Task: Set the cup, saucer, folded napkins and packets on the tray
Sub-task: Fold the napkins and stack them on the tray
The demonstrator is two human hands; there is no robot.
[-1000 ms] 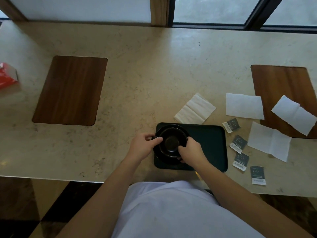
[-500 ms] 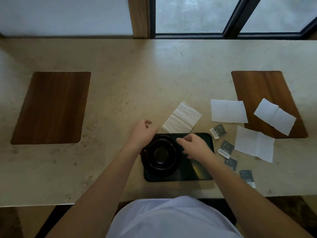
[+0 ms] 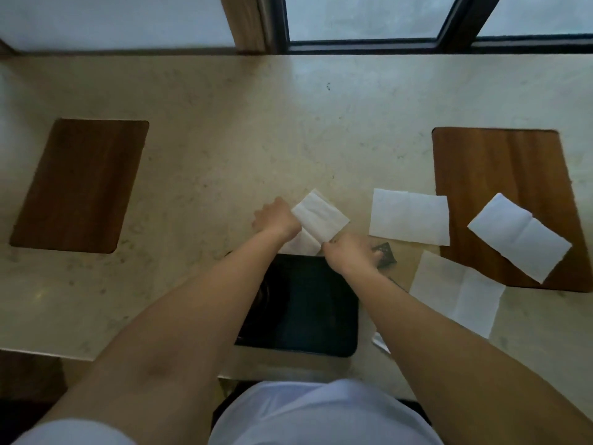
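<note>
Both hands grip one folded napkin [image 3: 317, 220] at mid-frame, just above the dark tray [image 3: 308, 309]: the left hand [image 3: 277, 218] pinches its left edge, the right hand [image 3: 351, 253] its lower corner. Half a second ago both hands were at the cup on the tray and this napkin lay flat on the worktop [image 3: 224, 123]; now it is partly lifted. Only a dark curve of the cup or saucer [image 3: 264, 295] shows beside the left forearm. Three napkins [image 3: 409, 216] lie at right, and one packet [image 3: 385, 253] peeks from behind the right hand.
</note>
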